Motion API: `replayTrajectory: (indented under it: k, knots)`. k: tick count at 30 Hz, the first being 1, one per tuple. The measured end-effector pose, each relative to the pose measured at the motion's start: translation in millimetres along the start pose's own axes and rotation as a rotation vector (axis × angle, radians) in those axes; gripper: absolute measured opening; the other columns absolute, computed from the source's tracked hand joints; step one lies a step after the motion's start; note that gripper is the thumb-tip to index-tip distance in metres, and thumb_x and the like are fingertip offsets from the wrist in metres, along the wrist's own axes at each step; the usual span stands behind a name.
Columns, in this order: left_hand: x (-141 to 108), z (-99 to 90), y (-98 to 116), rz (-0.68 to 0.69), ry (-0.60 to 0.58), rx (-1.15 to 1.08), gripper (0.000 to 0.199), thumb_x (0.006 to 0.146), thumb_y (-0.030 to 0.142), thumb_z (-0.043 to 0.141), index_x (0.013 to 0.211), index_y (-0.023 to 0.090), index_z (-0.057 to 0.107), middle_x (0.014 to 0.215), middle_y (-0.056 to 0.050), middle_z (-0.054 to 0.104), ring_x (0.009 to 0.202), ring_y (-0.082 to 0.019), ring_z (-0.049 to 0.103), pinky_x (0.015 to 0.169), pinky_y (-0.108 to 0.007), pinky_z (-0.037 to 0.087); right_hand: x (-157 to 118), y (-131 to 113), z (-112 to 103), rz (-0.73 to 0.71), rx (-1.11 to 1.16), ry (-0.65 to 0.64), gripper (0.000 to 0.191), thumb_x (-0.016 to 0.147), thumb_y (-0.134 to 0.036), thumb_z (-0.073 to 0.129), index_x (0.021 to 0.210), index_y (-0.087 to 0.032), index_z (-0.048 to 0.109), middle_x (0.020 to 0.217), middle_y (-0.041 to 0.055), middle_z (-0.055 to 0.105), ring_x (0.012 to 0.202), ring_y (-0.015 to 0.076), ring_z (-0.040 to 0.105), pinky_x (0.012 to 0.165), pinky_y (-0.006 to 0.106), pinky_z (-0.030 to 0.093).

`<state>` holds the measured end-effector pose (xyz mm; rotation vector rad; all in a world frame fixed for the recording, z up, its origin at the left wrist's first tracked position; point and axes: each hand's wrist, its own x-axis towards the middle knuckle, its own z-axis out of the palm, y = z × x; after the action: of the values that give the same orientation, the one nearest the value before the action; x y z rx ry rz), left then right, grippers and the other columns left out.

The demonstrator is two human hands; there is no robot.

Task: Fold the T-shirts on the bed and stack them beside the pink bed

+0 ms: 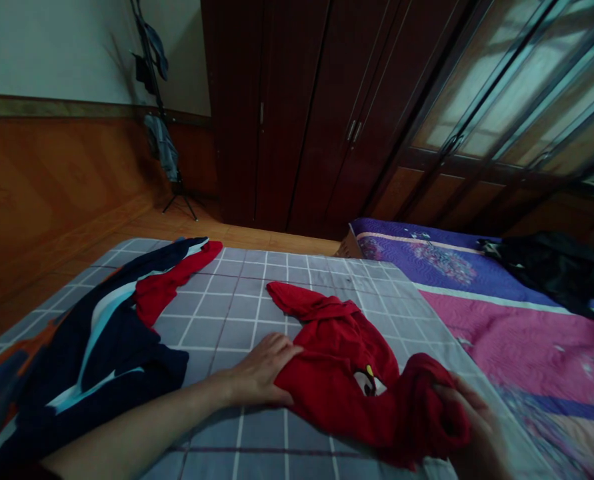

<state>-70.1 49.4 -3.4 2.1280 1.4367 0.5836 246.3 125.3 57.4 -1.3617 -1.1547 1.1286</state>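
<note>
A red garment (327, 380) with a white, black and yellow printed patch lies crumpled on the grey checked sheet (227, 300). My left hand (264, 373) grips its left edge, with the fingertips partly hidden by the cloth. At the garment's right end, my right hand (477, 420) holds a bunched, rolled part of it, slightly raised. To the left of my left hand lie a navy garment (121, 333) with white and light blue stripes and a smaller red cloth (167, 293) partly under it. Some orange and grey fabric (7, 380) shows at the far left.
Right of the sheet is a purple and pink bedspread (501, 327) with a black garment (557, 267) on it. Dark wooden wardrobes (307, 113) stand beyond the bed. A coat stand (154, 87) with hung items is at the back left.
</note>
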Motion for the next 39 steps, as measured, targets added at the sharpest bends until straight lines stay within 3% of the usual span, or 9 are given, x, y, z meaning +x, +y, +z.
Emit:
replayTrajectory:
  k: [3, 9, 12, 18, 21, 26, 29, 34, 39]
  knots:
    - [-11.2, -9.3, -16.0, -0.066, 0.17, 0.082, 0.017, 0.08, 0.014, 0.051, 0.091, 0.021, 0.061, 0.09, -0.003, 0.06, 0.09, -0.019, 0.056, 0.082, -0.03, 0.044, 5.7, 16.4, 13.1, 0.14, 0.087, -0.028, 0.025, 0.052, -0.032, 0.072, 0.072, -0.018, 0.065, 0.056, 0.0022, 0.063, 0.043, 0.0182, 0.057, 0.042, 0.028, 0.044]
    - [-44.3, -67.4, -94.9, -0.28, 0.478, 0.146, 0.014, 0.083, 0.02, 0.044, 0.087, 0.02, 0.057, 0.088, -0.002, 0.061, 0.084, -0.018, 0.058, 0.077, -0.029, 0.044, 5.0, 43.5, 22.6, 0.303, 0.085, -0.308, 0.022, 0.053, -0.032, 0.073, 0.064, -0.018, 0.06, 0.052, -0.0019, 0.059, 0.043, 0.014, 0.052, 0.043, 0.024, 0.04]
    - [-50.9, -77.0, -106.1, -0.35, 0.512, 0.099, 0.013, 0.083, 0.027, 0.047, 0.085, 0.019, 0.058, 0.084, -0.001, 0.061, 0.08, -0.018, 0.059, 0.074, -0.028, 0.045, 5.5, 51.0, 29.7, 0.228, -0.051, -0.348, 0.019, 0.055, -0.031, 0.071, 0.064, -0.017, 0.061, 0.052, -0.0027, 0.058, 0.045, 0.0136, 0.052, 0.045, 0.024, 0.04]
    - [-12.5, -64.2, -60.0, -0.171, 0.389, 0.07, 0.017, 0.088, 0.024, 0.043, 0.084, 0.02, 0.059, 0.086, -0.002, 0.059, 0.085, -0.017, 0.059, 0.081, -0.029, 0.044, 22.1, 55.8, 18.2, -0.039, -0.298, 0.014, 0.031, 0.057, -0.039, 0.065, 0.077, -0.016, 0.069, 0.067, 0.0025, 0.068, 0.066, 0.0208, 0.06, 0.059, 0.028, 0.048]
    - [18.5, -63.2, -42.5, -0.101, 0.291, 0.085, 0.023, 0.086, 0.028, 0.049, 0.106, 0.021, 0.057, 0.105, -0.004, 0.058, 0.099, -0.019, 0.058, 0.089, -0.03, 0.043, 26.9, 55.8, 2.7, -0.057, -0.296, 0.244, 0.035, 0.06, -0.039, 0.065, 0.086, -0.016, 0.069, 0.071, 0.0022, 0.068, 0.067, 0.0204, 0.06, 0.056, 0.026, 0.048]
    - [61.7, -52.7, -44.2, -0.12, -0.02, 0.147, 0.108, 0.057, 0.048, 0.077, 0.145, 0.022, 0.018, 0.15, -0.017, 0.02, 0.131, -0.035, 0.035, 0.1, -0.041, 0.036, 28.2, 60.5, -4.9, 0.044, -0.163, 0.22, 0.038, 0.06, -0.037, 0.069, 0.091, -0.015, 0.067, 0.066, 0.0, 0.067, 0.056, 0.0179, 0.06, 0.048, 0.025, 0.048]
    - [78.8, -39.7, -45.7, -0.127, -0.043, 0.162, 0.091, 0.063, 0.045, 0.074, 0.139, 0.017, 0.033, 0.139, -0.018, 0.039, 0.122, -0.033, 0.045, 0.095, -0.04, 0.039, 32.4, 67.3, 0.9, 0.057, -0.148, 0.1, 0.042, 0.058, -0.038, 0.07, 0.092, -0.014, 0.068, 0.072, 0.0015, 0.07, 0.061, 0.0204, 0.064, 0.054, 0.028, 0.052]
    - [79.9, -29.4, -31.2, -0.095, -0.034, 0.149, 0.017, 0.075, 0.026, 0.065, 0.089, 0.016, 0.064, 0.092, -0.007, 0.064, 0.09, -0.023, 0.06, 0.08, -0.03, 0.045, 32.7, 61.0, 12.0, 0.068, -0.215, -0.079, 0.037, 0.054, -0.039, 0.07, 0.079, -0.013, 0.071, 0.067, 0.004, 0.071, 0.062, 0.0242, 0.065, 0.055, 0.031, 0.053]
    - [26.2, -86.9, 4.8, -0.088, 0.085, 0.108, 0.013, 0.084, 0.024, 0.053, 0.089, 0.019, 0.065, 0.09, -0.002, 0.065, 0.087, -0.018, 0.06, 0.078, -0.026, 0.044, 6.7, 21.7, -3.6, -0.06, -0.223, 0.007, 0.037, 0.06, -0.045, 0.07, 0.084, -0.017, 0.072, 0.077, 0.0047, 0.072, 0.071, 0.0242, 0.067, 0.058, 0.026, 0.055]
